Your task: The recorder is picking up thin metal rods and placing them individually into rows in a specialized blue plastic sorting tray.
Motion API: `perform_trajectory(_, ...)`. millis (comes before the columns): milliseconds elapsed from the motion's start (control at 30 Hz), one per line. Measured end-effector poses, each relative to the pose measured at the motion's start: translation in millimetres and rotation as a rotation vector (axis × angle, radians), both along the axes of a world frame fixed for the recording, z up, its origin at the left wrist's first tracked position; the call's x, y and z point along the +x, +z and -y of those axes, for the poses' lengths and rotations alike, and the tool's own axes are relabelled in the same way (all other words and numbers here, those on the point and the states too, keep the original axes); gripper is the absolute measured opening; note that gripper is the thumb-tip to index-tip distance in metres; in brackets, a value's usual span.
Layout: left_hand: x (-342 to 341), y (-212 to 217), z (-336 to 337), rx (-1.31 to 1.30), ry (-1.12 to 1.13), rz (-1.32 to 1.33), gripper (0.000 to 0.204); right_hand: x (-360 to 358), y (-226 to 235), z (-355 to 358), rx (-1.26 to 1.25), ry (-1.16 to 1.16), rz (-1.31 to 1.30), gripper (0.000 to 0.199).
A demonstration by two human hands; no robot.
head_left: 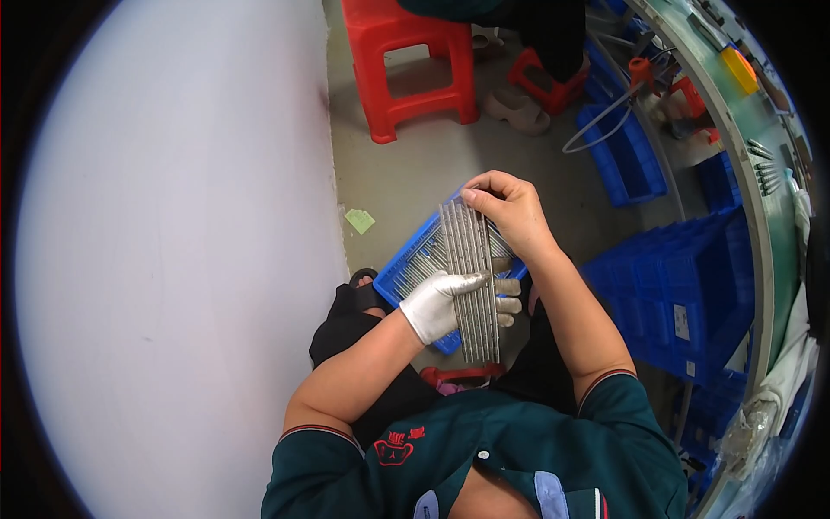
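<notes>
My left hand [437,303], in a pale glove with darkened fingertips, is closed round a row of several thin metal rods [468,251]. They lie side by side across the palm, with the thumb over them and the fingers showing past their right side. Bare, my right hand [506,203] pinches at the far end of the rods, thumb against forefinger. Beneath both hands is a blue plastic crate [399,265] on the floor, holding more rods of the same look, partly hidden by my hands.
A white wall [181,251] runs along the left. A red stool [415,73] and another person's shoe [517,111] are ahead. Blue crates [666,285] are stacked at the right, below a green-topped workbench [743,112]. A green scrap [360,221] lies on the floor.
</notes>
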State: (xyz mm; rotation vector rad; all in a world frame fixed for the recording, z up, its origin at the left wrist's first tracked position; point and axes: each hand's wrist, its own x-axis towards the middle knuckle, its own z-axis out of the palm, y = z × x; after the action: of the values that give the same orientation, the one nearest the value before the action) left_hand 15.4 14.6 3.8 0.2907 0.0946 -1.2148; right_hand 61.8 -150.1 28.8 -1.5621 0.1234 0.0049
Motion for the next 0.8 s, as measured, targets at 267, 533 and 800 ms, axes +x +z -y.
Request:
perform_trajectory(267, 0, 6, -1, 0.103, 0.010, 0.060, 0.049, 1, -2, -6, -0.116, -0.053, 0.039, 0.014)
perform_trajectory(533, 0, -5, -2, 0.104, 0.015, 0.034, 0.056, 9, -2, 2, 0.394, 0.055, 0.058, 0.011)
perform_trajectory(800, -5, -9, -7, -0.045, -0.051, -0.069, 0.055, 9, -2, -6, 0.385, 0.352, -0.148, 0.014)
